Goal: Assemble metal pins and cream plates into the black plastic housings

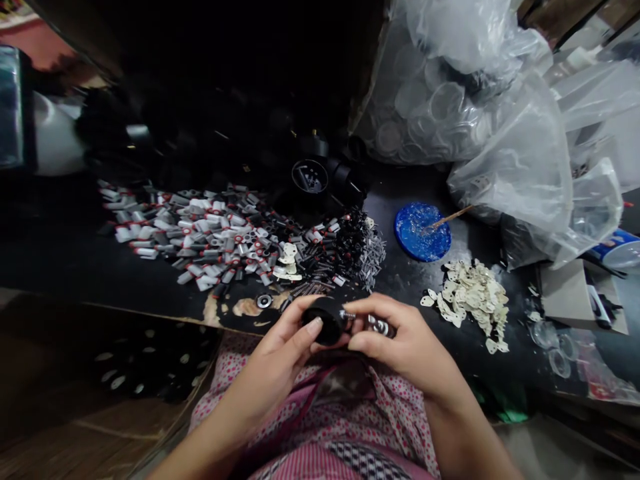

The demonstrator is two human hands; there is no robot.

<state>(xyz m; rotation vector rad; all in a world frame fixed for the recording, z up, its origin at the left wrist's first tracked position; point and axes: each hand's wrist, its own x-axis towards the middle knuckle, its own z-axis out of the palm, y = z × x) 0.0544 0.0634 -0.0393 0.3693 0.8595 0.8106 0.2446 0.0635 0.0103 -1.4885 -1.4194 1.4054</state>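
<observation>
My left hand point(293, 340) is wrapped round a round black cup-like part point(326, 321), its thumb on the rim and the dark hollow facing up toward me. At the right side of this part, my right hand point(395, 337) pinches a small metal spring point(349, 315) between thumb and forefinger. A dark and silvery piece point(381, 325) also shows within the curl of my right hand; its exact shape is unclear. Both hands are close together over my lap, at the front edge of the black table point(400, 300).
Grey and white plastic pieces point(200, 230) with red rings spread across the left. Springs point(320, 263) and small grey pins point(371, 257) lie mid-table. Rightward are a blue lid point(423, 231) with a stick, cream plates point(475, 297), plastic bags point(520, 160) and a box point(567, 293).
</observation>
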